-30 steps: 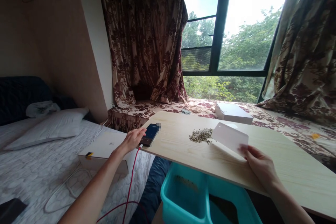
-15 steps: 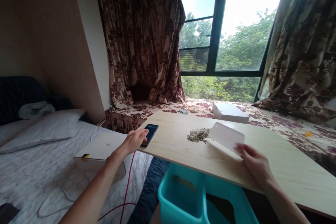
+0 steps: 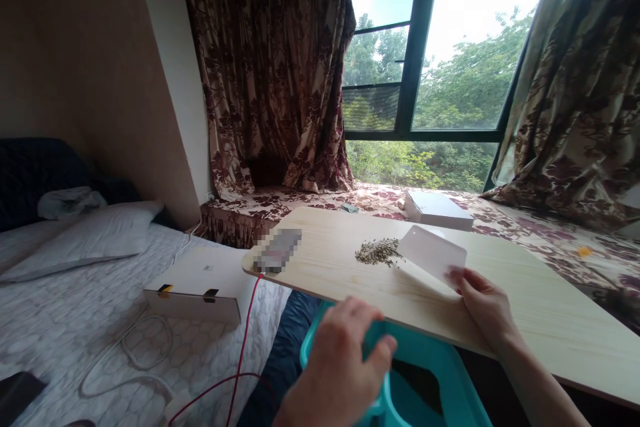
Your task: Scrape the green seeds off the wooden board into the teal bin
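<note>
Looking thin and milky, the card (image 3: 431,253) borders speckled grains (image 3: 377,251).

In front of the teal tub (image 3: 456,377), my left hand (image 3: 343,353) is bare, blurred. Right of the tub, my right hand (image 3: 485,310) and forearm (image 3: 537,373) are bare.

The right hand (image 3: 483,307) pinches a thin, pale card (image 3: 433,252) by one corner, its opposite edge beside a loose pile of small seed-like grains (image 3: 377,251) on the desk (image 3: 320,247). The left hand (image 3: 343,357), blurred and holding nothing, hovers with fingers parted over a divided teal bin (image 3: 425,345). A pixelated flat item (image 3: 279,250) with a red cable (image 3: 245,340) lies near the desk's left end.
</note>
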`<state>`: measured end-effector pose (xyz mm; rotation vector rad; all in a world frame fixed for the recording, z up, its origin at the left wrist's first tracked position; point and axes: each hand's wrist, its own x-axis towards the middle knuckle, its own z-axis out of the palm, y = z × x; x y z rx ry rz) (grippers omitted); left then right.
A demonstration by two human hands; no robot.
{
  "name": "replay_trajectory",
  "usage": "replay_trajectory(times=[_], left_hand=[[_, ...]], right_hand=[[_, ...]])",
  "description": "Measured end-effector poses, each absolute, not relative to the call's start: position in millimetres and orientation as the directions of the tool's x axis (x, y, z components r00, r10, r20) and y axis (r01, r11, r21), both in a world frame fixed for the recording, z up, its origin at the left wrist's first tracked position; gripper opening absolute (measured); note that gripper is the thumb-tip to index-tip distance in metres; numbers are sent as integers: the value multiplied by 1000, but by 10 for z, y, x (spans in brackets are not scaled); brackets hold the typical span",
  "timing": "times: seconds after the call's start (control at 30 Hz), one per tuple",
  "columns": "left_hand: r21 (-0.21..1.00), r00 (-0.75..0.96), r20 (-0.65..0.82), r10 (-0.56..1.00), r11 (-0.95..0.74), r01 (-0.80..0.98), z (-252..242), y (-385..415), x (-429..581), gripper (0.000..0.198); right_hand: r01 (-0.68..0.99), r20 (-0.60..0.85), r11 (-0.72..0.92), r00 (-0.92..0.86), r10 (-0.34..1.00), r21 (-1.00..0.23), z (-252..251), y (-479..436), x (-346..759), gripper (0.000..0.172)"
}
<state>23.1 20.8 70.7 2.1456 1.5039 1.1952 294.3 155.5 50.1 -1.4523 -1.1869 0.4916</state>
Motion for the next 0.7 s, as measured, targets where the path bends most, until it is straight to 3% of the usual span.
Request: replay_trajectory(times=[0.1, 0.27, 0.37, 0.7], left_hand=[[528, 340, 310, 888, -458, 715, 488, 38, 437, 38], [407, 357, 168, 919, -395, 824, 63, 75, 261, 55], [367, 419, 31, 907, -400, 840, -149, 124, 263, 48], [308, 438, -128, 890, -385, 870, -190, 144, 528, 28]], right_hand=[[372, 315, 161, 402, 860, -914, 479, 1571, 2955, 34], [356, 327, 183, 406, 853, -917, 470, 1578, 2952, 33], [356, 326, 181, 406, 853, -917, 474, 1571, 2943, 34], [318, 328, 205, 406, 853, -926, 420, 1598, 2961, 31]])
